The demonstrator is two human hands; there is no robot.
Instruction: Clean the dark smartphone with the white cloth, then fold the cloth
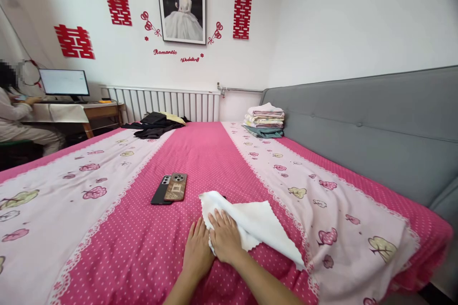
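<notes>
A white cloth (pixel 264 221) with a scalloped edge lies loosely folded on the pink dotted bedspread (pixel 200 147). My right hand (pixel 225 237) rests on the cloth's left part, fingers stretched out, palm down. Close against it, my left hand (pixel 199 249) lies flat on the bedspread at the cloth's left edge, its fingers straight. A small dark bit of something shows behind the cloth's upper fold, mostly hidden. Beyond my left hand are two phones, a brown patterned one (pixel 176 188) partly overlapping a black one (pixel 160 191).
A folded stack of fabrics (pixel 265 119) sits at the far right, by the grey headboard (pixel 358 109). Dark clothes (pixel 154 126) lie at the far left edge, near a white radiator (pixel 168 102). A person (pixel 16 114) sits at a desk with a monitor (pixel 64 82).
</notes>
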